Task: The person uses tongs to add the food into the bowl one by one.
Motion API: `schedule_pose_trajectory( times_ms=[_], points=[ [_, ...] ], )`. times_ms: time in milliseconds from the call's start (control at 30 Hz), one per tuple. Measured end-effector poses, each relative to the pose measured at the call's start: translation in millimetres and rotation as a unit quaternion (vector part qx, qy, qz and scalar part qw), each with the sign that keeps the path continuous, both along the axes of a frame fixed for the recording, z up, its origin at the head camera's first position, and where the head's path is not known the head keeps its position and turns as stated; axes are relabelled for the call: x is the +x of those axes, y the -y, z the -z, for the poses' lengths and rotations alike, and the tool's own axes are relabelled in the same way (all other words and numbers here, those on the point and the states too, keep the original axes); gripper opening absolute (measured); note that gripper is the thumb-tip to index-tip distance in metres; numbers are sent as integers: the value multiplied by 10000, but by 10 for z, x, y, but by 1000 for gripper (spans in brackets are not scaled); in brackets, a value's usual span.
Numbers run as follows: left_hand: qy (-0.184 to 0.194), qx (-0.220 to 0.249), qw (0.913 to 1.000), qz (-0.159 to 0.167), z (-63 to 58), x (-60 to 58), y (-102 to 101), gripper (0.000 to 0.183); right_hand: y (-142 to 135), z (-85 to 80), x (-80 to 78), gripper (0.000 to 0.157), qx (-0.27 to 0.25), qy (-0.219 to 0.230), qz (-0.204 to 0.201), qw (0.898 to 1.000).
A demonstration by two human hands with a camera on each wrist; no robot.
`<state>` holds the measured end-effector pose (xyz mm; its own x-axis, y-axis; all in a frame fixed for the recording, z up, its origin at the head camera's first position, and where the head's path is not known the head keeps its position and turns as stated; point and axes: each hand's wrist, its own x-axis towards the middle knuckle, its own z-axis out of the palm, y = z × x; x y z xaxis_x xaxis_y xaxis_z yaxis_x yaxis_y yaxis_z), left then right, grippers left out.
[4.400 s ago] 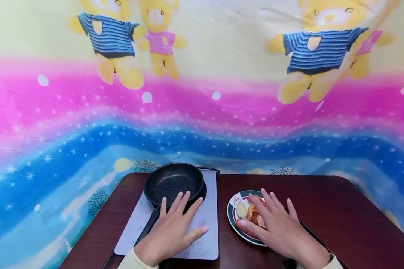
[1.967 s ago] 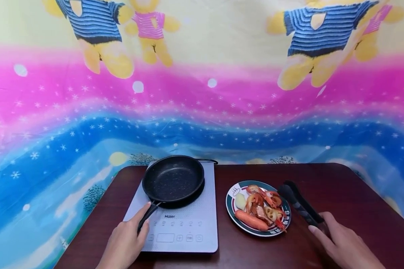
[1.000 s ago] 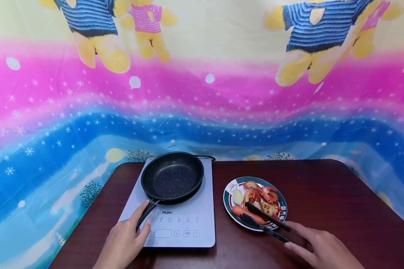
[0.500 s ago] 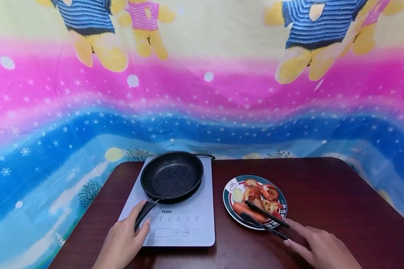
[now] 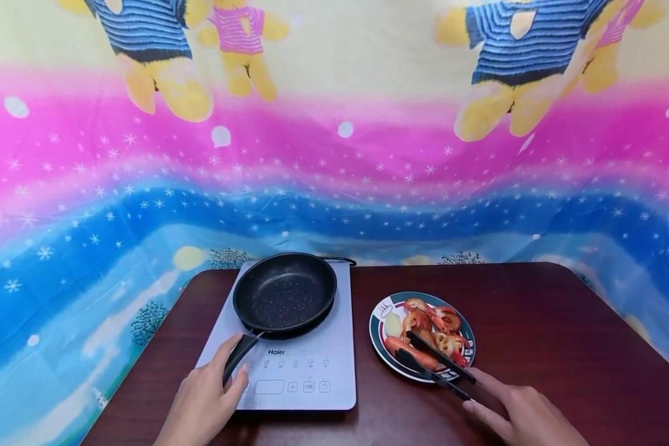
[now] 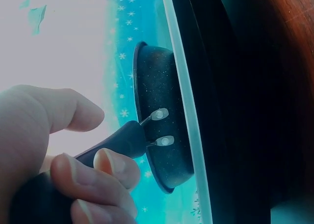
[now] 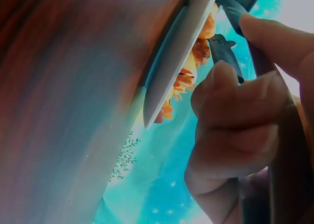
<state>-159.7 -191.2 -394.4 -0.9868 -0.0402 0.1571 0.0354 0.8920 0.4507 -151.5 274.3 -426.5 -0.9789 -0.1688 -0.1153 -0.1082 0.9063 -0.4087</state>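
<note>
My left hand (image 5: 203,393) grips the black handle (image 5: 238,356) of a frying pan (image 5: 285,294), which sits on a white induction cooker (image 5: 334,347). In the left wrist view the fingers curl round that handle (image 6: 117,141). My right hand (image 5: 526,412) holds black tongs (image 5: 437,359), with their two tips parted on either side of a sausage (image 5: 401,350) at the near side of a plate (image 5: 378,337). The right wrist view has the fingers wrapped round the tongs (image 7: 289,150), close beside the plate's edge (image 7: 181,62).
Beside the sausage the plate bears a pale slice (image 5: 393,325), shrimp-like red pieces (image 5: 446,319) and a lotus root slice (image 5: 445,342). A black cord (image 5: 342,259) runs behind the cooker. The dark wooden table (image 5: 541,322) ends at a printed cloth backdrop (image 5: 345,186).
Both hands, earlier spread above the cooker and plate, have moved down; the left took the pan handle, the right took the tongs. The tongs then swung left over the sausage and now barely move.
</note>
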Motion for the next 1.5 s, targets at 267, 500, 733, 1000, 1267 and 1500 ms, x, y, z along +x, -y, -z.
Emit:
schedule_pose_trajectory(
  times_ms=[267,500,733,1000,1267,1500],
  points=[
    [-48,7,10000,7,-4,8,2,50,112,-47,-35,65,298,262,339,9986],
    [-100,17,9999,45,-6,13,-1,50,125,-28,-50,64,146,411,339,9985],
    [-151,22,9999,56,-13,18,2,49,221,42,-48,41,69,633,524,9966],
    [-107,23,9999,54,-15,19,-3,50,300,22,-21,54,340,729,677,9945],
    [-73,39,10000,54,-26,13,-18,50,322,-39,-45,56,540,669,579,9946],
    [-66,64,9999,52,-15,18,-14,50,321,-48,-49,51,501,650,479,9955]
  ],
)
